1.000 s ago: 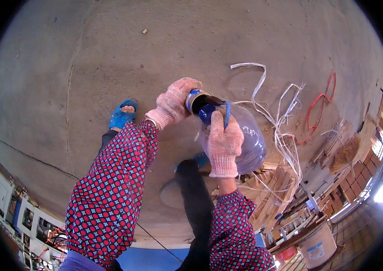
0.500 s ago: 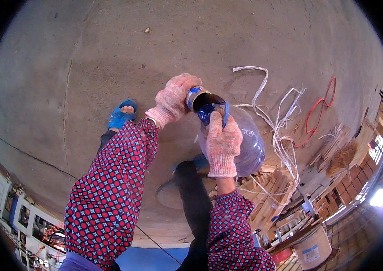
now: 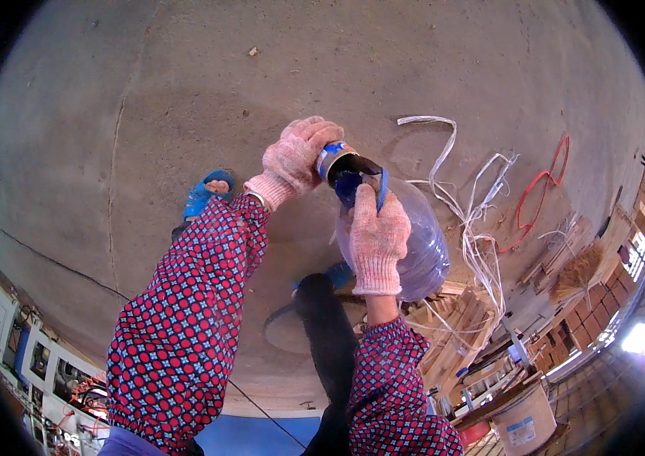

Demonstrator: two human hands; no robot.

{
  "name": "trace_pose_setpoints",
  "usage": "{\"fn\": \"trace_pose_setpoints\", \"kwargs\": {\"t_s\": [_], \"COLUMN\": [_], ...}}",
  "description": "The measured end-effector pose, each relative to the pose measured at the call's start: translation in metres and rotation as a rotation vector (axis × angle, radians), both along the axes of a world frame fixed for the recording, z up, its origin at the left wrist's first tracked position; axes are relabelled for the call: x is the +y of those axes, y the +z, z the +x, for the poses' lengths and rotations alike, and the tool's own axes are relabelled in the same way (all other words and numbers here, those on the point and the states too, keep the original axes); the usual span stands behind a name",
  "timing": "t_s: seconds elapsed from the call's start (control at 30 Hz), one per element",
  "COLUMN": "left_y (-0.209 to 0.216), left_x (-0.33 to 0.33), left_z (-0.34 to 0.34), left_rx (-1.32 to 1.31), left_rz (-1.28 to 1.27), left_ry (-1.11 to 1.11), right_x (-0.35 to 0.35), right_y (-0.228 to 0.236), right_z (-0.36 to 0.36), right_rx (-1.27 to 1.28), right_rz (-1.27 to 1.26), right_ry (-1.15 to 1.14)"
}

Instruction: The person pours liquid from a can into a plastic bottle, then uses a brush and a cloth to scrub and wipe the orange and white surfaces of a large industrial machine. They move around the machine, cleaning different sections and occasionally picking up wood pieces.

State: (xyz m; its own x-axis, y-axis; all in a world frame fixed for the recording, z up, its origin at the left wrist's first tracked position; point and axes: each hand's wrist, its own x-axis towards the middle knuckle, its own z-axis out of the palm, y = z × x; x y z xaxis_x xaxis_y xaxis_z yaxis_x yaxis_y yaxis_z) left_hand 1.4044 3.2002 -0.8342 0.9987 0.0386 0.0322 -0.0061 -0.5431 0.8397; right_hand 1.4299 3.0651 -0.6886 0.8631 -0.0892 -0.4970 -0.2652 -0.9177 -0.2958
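My left hand (image 3: 297, 157), in a pale pink knit glove, is closed round a small round can (image 3: 328, 155) with a blue and orange outside. The can is tilted, its dark open mouth facing right. My right hand (image 3: 380, 232), gloved likewise, grips the blue handle (image 3: 383, 188) of a large clear plastic jug (image 3: 423, 251). The jug's blue neck (image 3: 348, 185) is right at the can's mouth. A dark brown shape (image 3: 366, 164) reaches from the can's mouth toward the handle; I cannot tell what it is.
White strapping (image 3: 468, 205) and a red cord (image 3: 541, 186) lie on the concrete floor to the right. Wood strips (image 3: 455, 323) are piled near my right arm, with a straw broom (image 3: 577, 272) and a pale bucket (image 3: 524, 419) beyond. A machine (image 3: 56, 372) stands at lower left.
The can has shifted very slightly upward with my left hand. My right hand and the jug are almost where they were, and both grips are unchanged.
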Motion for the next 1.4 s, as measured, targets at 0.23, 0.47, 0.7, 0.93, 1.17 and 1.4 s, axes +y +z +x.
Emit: {"fn": "trace_pose_setpoints", "kwargs": {"t_s": [0.23, 0.47, 0.7, 0.93, 1.17, 1.4], "left_y": [0.002, -0.010, -0.014, -0.012, -0.016, -0.015], "left_x": [-0.001, -0.001, 0.001, 0.002, 0.001, 0.002], "left_z": [0.000, -0.003, -0.005, -0.002, -0.003, -0.003], "left_rx": [0.023, -0.003, 0.047, -0.001, -0.004, 0.014], "left_rz": [-0.007, 0.010, -0.009, 0.027, 0.009, 0.013], "left_ry": [0.022, 0.026, 0.048, 0.029, 0.030, 0.032], "right_x": [-0.002, 0.001, 0.004, 0.006, 0.004, 0.005], "right_y": [-0.004, -0.013, -0.014, -0.013, -0.016, -0.017], "right_z": [0.002, 0.000, 0.005, 0.007, 0.004, 0.005], "right_rx": [0.016, -0.024, -0.010, -0.008, -0.041, -0.010], "right_rz": [0.047, -0.022, -0.011, -0.008, 0.012, 0.010], "right_ry": [-0.037, 0.001, 0.030, -0.001, 0.011, 0.007]}}
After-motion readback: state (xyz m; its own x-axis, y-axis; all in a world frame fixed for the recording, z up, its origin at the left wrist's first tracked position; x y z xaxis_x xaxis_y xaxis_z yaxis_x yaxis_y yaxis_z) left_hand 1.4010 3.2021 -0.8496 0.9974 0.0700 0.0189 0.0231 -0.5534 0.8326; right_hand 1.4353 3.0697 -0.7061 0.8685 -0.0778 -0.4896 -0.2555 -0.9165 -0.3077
